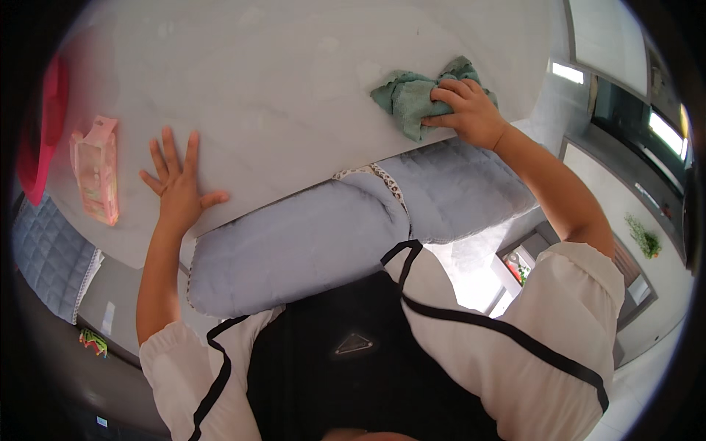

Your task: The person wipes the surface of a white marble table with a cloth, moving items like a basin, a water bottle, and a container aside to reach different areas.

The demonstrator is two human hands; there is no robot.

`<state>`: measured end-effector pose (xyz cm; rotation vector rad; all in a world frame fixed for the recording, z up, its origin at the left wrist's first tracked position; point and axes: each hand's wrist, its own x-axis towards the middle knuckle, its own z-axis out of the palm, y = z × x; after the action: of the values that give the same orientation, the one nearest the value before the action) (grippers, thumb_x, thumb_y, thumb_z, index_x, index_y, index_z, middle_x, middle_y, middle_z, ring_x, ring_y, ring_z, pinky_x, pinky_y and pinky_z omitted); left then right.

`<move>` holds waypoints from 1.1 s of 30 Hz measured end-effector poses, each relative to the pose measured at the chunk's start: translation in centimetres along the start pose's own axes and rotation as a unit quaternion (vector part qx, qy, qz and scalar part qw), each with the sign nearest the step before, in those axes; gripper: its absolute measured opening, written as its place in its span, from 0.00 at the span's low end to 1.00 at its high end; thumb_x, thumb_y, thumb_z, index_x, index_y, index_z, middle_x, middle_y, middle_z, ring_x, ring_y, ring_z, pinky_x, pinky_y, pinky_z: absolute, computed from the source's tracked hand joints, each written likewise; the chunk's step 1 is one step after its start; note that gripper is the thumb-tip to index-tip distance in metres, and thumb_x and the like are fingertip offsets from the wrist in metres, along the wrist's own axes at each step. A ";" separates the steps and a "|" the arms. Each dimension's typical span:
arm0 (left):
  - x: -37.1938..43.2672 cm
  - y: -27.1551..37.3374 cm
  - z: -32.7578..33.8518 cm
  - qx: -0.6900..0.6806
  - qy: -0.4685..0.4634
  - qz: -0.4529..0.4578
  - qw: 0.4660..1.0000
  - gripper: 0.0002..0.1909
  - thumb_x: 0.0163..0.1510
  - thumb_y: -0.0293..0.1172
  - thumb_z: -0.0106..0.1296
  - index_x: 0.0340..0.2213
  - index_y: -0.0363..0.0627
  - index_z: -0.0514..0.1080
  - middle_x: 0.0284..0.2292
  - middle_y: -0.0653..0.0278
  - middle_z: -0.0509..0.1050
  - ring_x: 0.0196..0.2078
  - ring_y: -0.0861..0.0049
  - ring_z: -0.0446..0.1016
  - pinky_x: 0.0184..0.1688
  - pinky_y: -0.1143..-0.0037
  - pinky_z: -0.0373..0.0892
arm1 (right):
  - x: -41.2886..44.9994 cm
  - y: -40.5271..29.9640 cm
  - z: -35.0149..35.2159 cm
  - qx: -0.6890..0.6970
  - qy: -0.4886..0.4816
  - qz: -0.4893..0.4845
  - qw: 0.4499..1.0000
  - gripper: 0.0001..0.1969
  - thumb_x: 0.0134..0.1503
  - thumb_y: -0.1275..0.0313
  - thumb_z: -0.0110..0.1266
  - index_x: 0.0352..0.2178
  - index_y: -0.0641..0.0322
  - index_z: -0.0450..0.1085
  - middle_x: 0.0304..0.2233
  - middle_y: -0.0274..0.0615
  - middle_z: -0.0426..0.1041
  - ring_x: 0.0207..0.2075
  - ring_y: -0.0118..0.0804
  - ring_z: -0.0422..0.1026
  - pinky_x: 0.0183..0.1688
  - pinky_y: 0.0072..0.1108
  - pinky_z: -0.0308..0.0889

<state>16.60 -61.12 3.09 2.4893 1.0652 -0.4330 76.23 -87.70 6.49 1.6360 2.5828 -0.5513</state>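
Note:
A crumpled green cloth point(411, 102) lies on the pale marble-look tabletop point(265, 99), close to its near right edge. My right hand point(469, 113) grips the cloth from its right side, with the fingers curled into the folds. On the left part of the tabletop, my left hand point(179, 182) is set down with its fingers spread and nothing in it. Just left of that hand lies a pink, partly see-through plastic package point(96, 171); its contents cannot be made out.
At the far left is a red plastic object point(49, 127), partly cut off. Quilted grey-blue padded covers point(292, 242) with a patterned trim run along the near table edge. Another quilted cover point(52, 253) is at the lower left. Cabinets and a green plant point(645, 237) stand right.

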 end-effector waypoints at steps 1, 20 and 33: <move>0.0 0.1 0.0 0.000 0.002 0.001 1.000 0.81 0.36 0.73 0.76 0.84 0.64 0.47 0.86 0.50 0.27 0.86 0.37 0.23 0.72 0.18 0.29 | -0.1 0.5 0.1 -0.009 0.006 0.009 1.000 0.27 0.54 0.68 0.66 0.54 0.23 0.88 0.65 0.29 0.73 0.69 0.48 0.70 0.66 0.49 0.65; 1.9 3.3 -2.3 0.024 -0.076 -0.040 0.996 0.83 0.38 0.56 0.85 0.85 0.61 0.42 0.85 0.47 0.22 0.86 0.34 0.22 0.75 0.21 0.32 | -1.7 21.5 1.7 -0.152 0.340 0.476 0.797 0.27 0.63 0.71 0.58 0.61 0.28 0.84 0.67 0.59 0.77 0.62 0.66 0.77 0.65 0.53 0.73; 13.7 27.2 -4.7 -0.014 -0.091 -0.014 0.996 0.81 0.47 0.65 0.81 0.85 0.59 0.37 0.85 0.44 0.26 0.85 0.32 0.26 0.66 0.13 0.48 | -2.8 10.4 4.0 0.042 0.272 -0.038 0.961 0.22 0.58 0.69 0.68 0.53 0.28 0.86 0.65 0.34 0.75 0.68 0.46 0.72 0.66 0.49 0.67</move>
<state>46.42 -67.62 7.76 2.3602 1.0265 -0.6362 85.97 -87.37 0.49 1.9519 3.0436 -0.2330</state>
